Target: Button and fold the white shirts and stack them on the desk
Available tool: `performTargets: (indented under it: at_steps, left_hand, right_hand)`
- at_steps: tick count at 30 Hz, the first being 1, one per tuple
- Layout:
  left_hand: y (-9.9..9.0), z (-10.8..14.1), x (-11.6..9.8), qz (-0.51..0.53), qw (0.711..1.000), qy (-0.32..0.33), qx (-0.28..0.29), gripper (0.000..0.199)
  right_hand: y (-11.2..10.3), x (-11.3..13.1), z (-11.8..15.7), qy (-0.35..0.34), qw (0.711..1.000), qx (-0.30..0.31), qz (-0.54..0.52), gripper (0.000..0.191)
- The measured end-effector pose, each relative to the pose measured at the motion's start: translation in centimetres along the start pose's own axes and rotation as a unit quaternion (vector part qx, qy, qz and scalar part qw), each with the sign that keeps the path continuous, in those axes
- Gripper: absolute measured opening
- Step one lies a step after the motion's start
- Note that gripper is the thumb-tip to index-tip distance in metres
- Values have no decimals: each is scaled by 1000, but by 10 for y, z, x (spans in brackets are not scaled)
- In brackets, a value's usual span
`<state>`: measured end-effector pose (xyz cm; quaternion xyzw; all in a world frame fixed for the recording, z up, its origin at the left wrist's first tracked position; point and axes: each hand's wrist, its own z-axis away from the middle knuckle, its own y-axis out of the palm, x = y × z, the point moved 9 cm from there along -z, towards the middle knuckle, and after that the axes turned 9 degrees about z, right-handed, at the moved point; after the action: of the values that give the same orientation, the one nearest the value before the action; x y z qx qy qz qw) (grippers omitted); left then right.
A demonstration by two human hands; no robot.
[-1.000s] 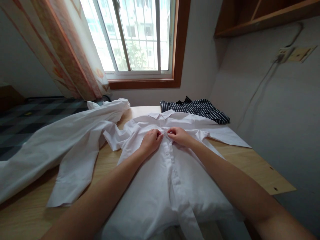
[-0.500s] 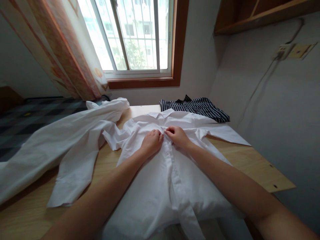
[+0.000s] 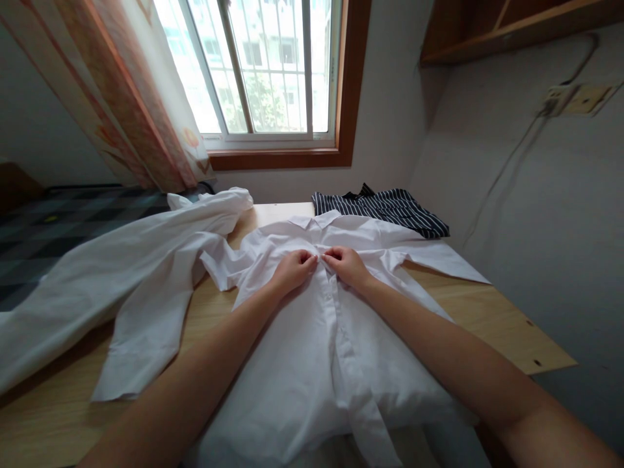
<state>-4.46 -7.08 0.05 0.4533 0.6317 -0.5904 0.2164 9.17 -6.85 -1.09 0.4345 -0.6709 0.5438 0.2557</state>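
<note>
A white button-up shirt (image 3: pixel 287 370) lies front up on the wooden board, its collar toward the window and its lower hem hanging over the near edge. Just below the collar, my left hand (image 3: pixel 295 268) pinches the front placket from the left side. My right hand (image 3: pixel 345 265) pinches the same placket from the right, its fingertips almost touching those of the left. Any button between the fingers is too small to make out. Below the hands, the two front edges run down loosely, with a gap between them.
Another white garment (image 3: pixel 112 260) lies loosely at the left, partly over the board (image 3: pixel 507 318). A black-and-white striped shirt (image 3: pixel 385 209) rests at the back by the wall. A dark checked bed cover (image 3: pixel 29 240) spreads at far left. A cord (image 3: pixel 502 169) hangs from the wall socket.
My left hand has turned a little, so its thumb and finger now show pinched at the placket. The right hand stays almost in place. The shirts have not visibly moved.
</note>
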Motion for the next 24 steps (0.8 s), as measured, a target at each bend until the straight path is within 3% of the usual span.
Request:
performTargets:
  at_steps: [5,13,24]
  left_hand:
    - [1,-2,3,13,1000,8,-8,28]
    - [1,-2,-1,-30,999,22,-13,30]
    - [2,-2,1,-23,1000,17,-8,28]
  right_hand:
    - [2,0,0,-3,1000,18,-22,15]
    - [11,-8,0,10,994,95,-58,16]
    - [6,-4,-2,-3,996,56,-68,14]
